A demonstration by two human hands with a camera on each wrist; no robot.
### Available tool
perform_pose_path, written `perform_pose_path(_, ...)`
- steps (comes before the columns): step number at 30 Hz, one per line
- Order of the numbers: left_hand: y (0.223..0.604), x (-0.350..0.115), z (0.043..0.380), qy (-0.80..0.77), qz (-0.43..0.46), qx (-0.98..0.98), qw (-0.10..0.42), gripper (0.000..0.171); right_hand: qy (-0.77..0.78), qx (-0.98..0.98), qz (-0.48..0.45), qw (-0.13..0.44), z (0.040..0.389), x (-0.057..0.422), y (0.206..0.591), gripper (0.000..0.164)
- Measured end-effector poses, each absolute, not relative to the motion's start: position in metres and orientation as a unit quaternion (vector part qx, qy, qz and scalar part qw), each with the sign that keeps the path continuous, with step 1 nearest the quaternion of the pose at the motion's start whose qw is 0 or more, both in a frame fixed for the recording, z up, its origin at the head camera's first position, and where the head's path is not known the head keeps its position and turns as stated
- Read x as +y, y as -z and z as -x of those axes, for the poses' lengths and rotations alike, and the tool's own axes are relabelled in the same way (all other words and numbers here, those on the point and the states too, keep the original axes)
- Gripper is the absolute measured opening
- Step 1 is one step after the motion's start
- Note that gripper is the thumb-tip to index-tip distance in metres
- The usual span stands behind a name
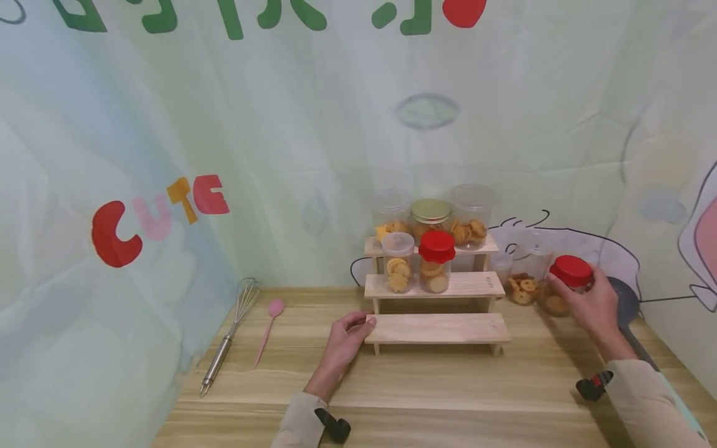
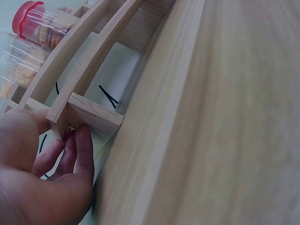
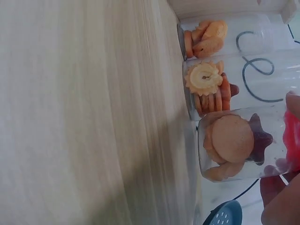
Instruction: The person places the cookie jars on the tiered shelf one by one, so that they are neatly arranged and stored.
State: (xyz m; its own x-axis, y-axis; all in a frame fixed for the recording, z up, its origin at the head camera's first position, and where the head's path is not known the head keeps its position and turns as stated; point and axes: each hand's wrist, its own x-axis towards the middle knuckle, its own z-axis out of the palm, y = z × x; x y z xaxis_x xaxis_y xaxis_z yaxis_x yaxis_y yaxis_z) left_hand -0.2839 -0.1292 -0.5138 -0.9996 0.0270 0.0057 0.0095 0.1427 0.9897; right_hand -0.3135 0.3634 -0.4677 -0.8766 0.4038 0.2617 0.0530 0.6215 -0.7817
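My left hand (image 1: 343, 342) pinches the left end of the lowest step of a three-tier wooden rack (image 1: 437, 326); in the left wrist view the thumb lies over the board's end, with fingers (image 2: 84, 152) below it. To the rack's right, my right hand (image 1: 599, 311) grips a clear cookie jar by its red lid (image 1: 572, 270). Round biscuits and a dark star-shaped one show inside this jar (image 3: 229, 145). Right beside it stands a clear jar of cookies (image 1: 523, 289). The middle step bears a white-lidded jar (image 1: 398, 264) and another red-lidded jar (image 1: 437, 267).
Three jars, one a gold-lidded jar (image 1: 430, 214), stand on the top step. A whisk (image 1: 229, 339) and a pink spoon (image 1: 270, 330) lie at the left of the wooden table (image 1: 426, 398). A dark slotted utensil (image 1: 624, 302) lies behind my right hand. Printed curtains (image 1: 313, 155) border the table.
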Motion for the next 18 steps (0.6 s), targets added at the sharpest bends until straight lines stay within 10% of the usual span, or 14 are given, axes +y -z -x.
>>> perform_pose_path(18,0.512,-0.129,0.283,-0.654,-0.015,0.757,0.014,0.049,-0.433,-0.844,0.172,0.264,0.284,0.347,0.452,0.088)
